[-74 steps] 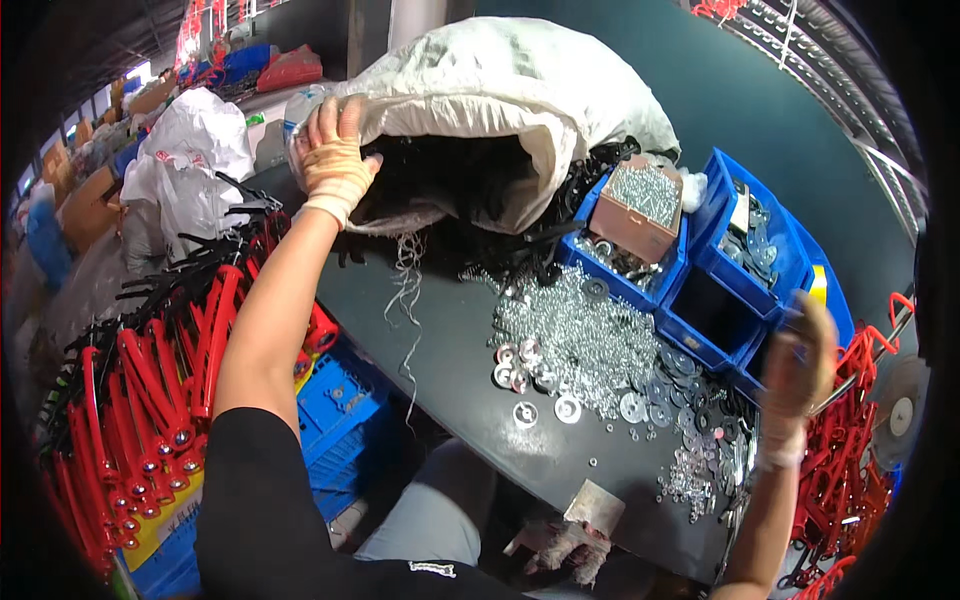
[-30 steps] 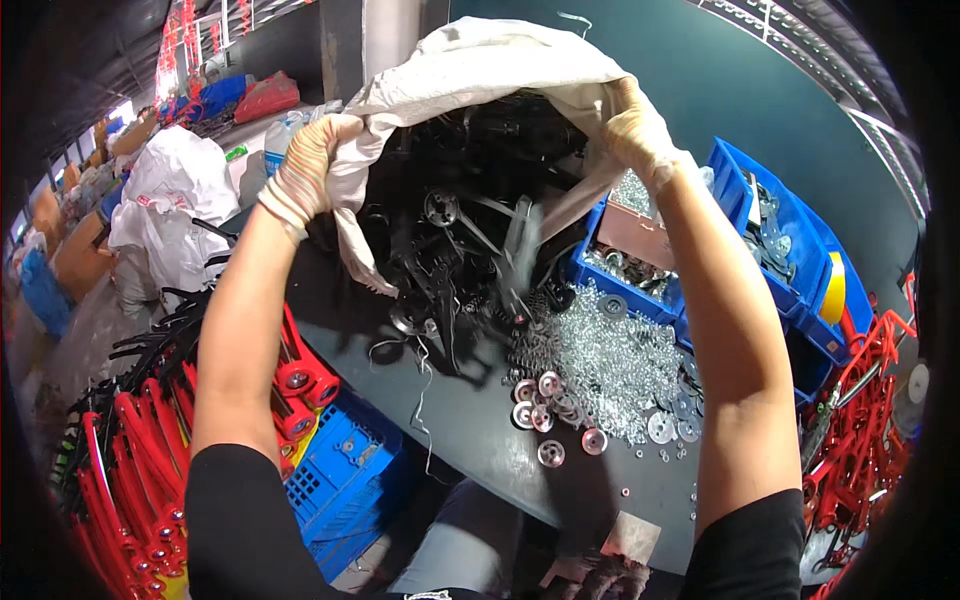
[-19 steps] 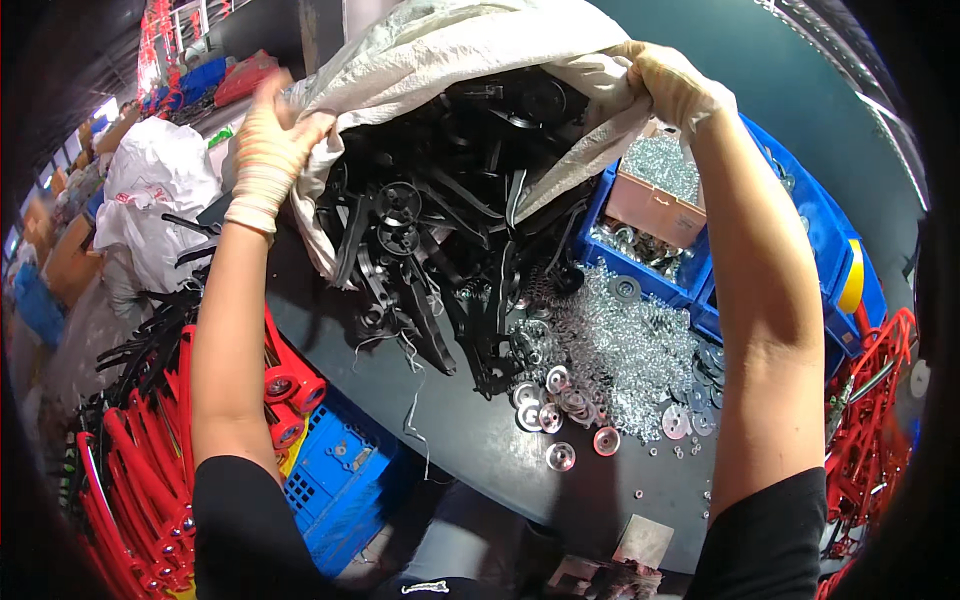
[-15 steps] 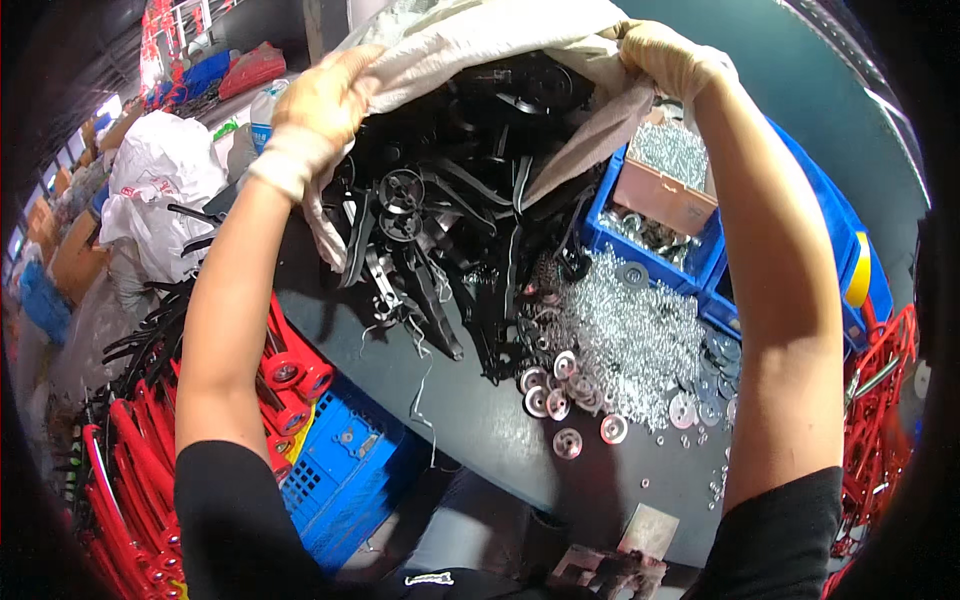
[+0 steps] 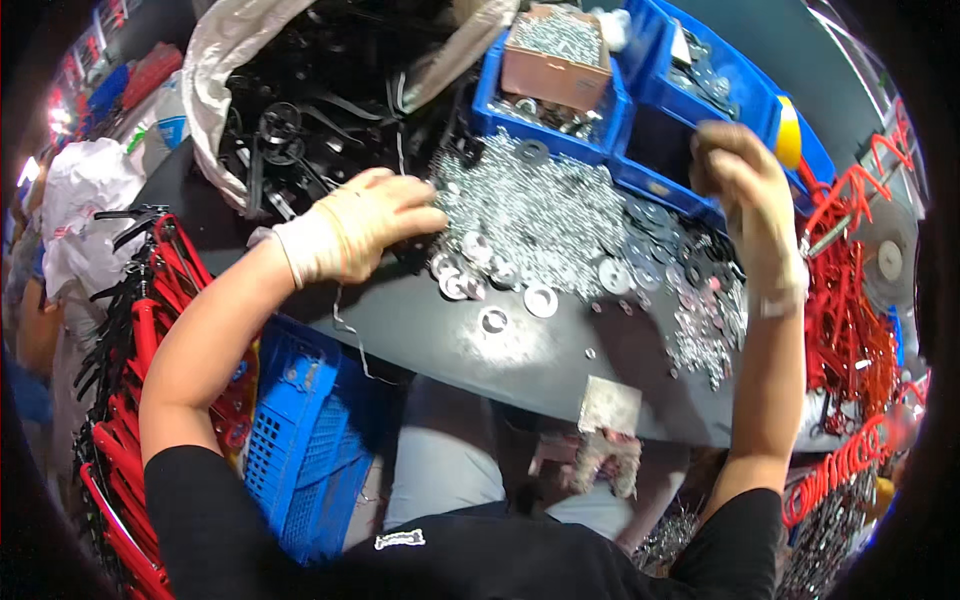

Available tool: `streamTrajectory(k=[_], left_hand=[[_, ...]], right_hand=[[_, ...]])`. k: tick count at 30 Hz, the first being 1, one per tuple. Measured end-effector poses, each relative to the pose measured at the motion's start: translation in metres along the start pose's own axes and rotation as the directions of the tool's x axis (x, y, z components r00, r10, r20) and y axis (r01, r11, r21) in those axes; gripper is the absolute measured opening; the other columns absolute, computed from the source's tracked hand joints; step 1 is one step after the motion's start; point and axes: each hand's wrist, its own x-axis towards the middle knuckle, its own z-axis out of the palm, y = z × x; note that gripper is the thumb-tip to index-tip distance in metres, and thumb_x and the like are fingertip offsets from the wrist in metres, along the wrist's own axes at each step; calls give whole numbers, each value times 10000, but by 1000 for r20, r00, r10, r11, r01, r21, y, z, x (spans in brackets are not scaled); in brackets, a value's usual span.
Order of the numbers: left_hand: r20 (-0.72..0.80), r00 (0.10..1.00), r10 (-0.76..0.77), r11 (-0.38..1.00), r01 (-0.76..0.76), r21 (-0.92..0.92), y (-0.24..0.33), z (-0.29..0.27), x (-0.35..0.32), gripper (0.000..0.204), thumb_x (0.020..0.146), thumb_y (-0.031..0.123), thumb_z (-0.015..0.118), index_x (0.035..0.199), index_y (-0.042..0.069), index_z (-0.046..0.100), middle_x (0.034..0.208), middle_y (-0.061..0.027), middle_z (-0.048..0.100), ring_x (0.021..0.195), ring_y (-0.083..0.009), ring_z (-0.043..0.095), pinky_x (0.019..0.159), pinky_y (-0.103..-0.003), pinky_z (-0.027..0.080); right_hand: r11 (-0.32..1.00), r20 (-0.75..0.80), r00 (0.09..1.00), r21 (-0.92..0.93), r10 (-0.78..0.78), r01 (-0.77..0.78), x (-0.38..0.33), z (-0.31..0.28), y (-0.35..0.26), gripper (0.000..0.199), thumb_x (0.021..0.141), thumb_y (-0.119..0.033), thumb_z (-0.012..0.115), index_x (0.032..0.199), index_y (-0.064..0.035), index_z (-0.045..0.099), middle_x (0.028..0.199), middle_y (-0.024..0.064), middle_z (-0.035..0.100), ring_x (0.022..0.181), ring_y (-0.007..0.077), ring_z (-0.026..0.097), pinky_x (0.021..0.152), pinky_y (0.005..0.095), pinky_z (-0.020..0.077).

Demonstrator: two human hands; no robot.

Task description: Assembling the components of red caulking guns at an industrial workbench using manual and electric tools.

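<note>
Black metal parts (image 5: 300, 110) spill from the white sack (image 5: 225, 60) at the worktop's far-left corner; gloved left hand (image 5: 365, 225), fingers loosely extended, rests at the pile's edge beside silver washers (image 5: 545, 210). Right hand (image 5: 745, 200) lifted, blurred, grip unclear.

The right hand (image 5: 745, 195), at about two o'clock, is smeared by motion blur, so its fingers and whether it holds anything cannot be told. The white sack (image 5: 225, 60) at eleven o'clock is cut off by the top edge, and the black metal parts (image 5: 300, 110) run deep into its shadow, uncountable. The left hand (image 5: 365, 225) covers whatever lies beneath its palm. The small washers (image 5: 545, 205) near one o'clock merge into glitter.
</note>
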Motion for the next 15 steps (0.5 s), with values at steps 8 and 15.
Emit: streamTrajectory(k=[8, 15], left_hand=[[-632, 775, 29, 994, -89, -64, 10, 2, 28, 806, 698, 85, 755, 1403, 125, 368, 1186, -132, 571, 1014, -259, 582, 933, -419, 460], [-201, 734, -649, -91, -337, -937, 135, 4, 91, 469, 918, 166, 596, 1339, 130, 394, 1067, -111, 612, 785, -105, 576, 631, -247, 523]], right_hand=[[871, -211, 918, -301, 337, -389, -166, -55, 35, 247, 830, -48, 596, 1063, 12, 651, 920, 66, 670, 836, 142, 611, 803, 270, 484], [143, -63, 963, -984, 261, -103, -105, -38, 114, 257, 803, -200, 690, 1050, -127, 686, 995, 113, 680, 904, 292, 642, 808, 397, 504]])
